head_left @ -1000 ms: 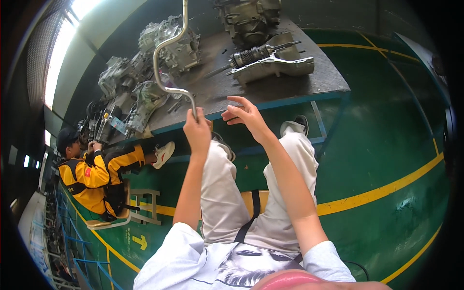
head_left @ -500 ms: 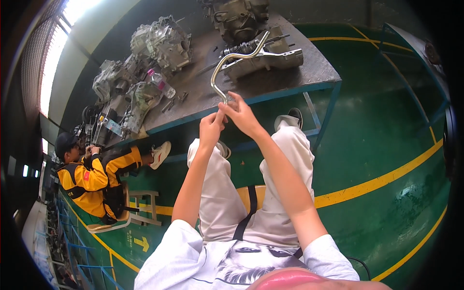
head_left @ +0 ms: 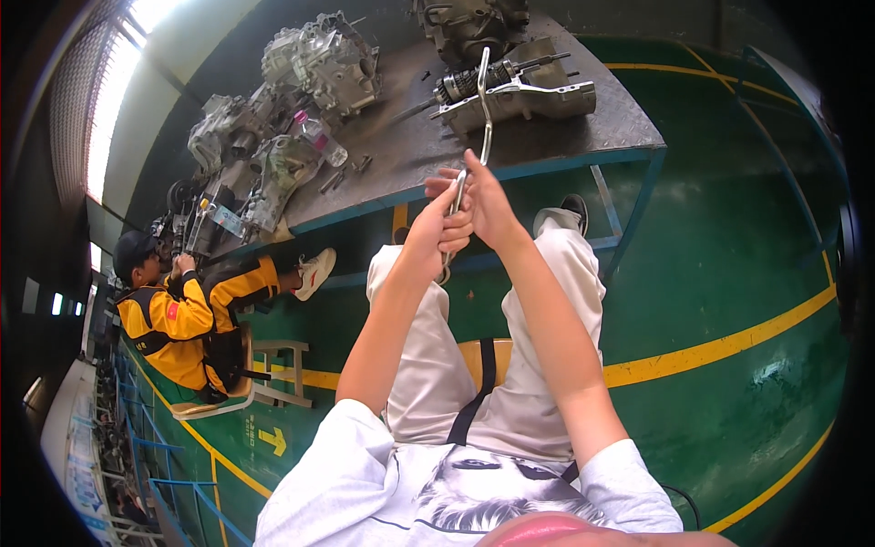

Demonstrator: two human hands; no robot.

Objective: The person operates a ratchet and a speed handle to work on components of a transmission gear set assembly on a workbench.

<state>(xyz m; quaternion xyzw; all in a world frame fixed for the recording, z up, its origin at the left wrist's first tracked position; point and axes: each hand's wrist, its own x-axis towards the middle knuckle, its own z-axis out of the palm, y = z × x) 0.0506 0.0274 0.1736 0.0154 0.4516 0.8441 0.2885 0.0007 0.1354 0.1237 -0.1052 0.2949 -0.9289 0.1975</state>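
Observation:
A shiny bent metal pipe [head_left: 486, 109] is held in front of me, its far end reaching over the bench. My left hand [head_left: 437, 230] is closed around its near part, and a curved end pokes out below the fingers. My right hand [head_left: 492, 208] is just to the right and slightly farther up, resting round the pipe with its thumb along it and its fingertips showing on the left. Beyond the hands lies an opened gearbox housing half [head_left: 538, 102], with a geared shaft [head_left: 460, 84] in it. The pipe's upper part crosses in front of them.
The metal-topped bench [head_left: 392, 187] has a blue frame. Several gearbox castings [head_left: 321, 68] and a pink-capped bottle [head_left: 321, 139] stand at its left. A co-worker [head_left: 178, 319] in yellow and black sits on a stool at the left. A dark casting [head_left: 472, 32] stands at the back.
The pipe has swung round, its far end pointing more straight ahead. From fingertips at the pipe's end, my left hand has changed to a fist around it. The view has shifted slightly.

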